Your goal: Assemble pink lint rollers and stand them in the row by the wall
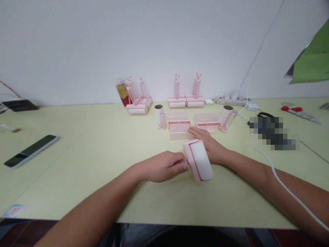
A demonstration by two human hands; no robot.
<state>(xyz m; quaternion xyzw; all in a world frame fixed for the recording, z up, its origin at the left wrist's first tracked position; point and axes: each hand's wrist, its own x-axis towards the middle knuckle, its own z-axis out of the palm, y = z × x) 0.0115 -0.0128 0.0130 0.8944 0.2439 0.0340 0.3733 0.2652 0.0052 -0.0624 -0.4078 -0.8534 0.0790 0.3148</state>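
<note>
My left hand (168,167) is closed around the handle of a lint roller (199,160), whose pink cover and white paper roll tilt above the table. Beyond it, my right hand (208,142) stretches out low with straight fingers. Its fingertips meet the right edge of an open pink lint roller case (179,128); whether they press on it I cannot tell. A second open pink case (207,120) lies to the right. White paper rolls with brown cores, one at the left (158,116) and one at the right (226,115), stand beside loose pink handles.
Along the wall stand several assembled pink lint rollers (177,99) and a yellow and red packet (123,93). A phone (32,151) lies at left. To the right are a power strip (231,101), a white cable (279,173) and red-handled scissors (299,112).
</note>
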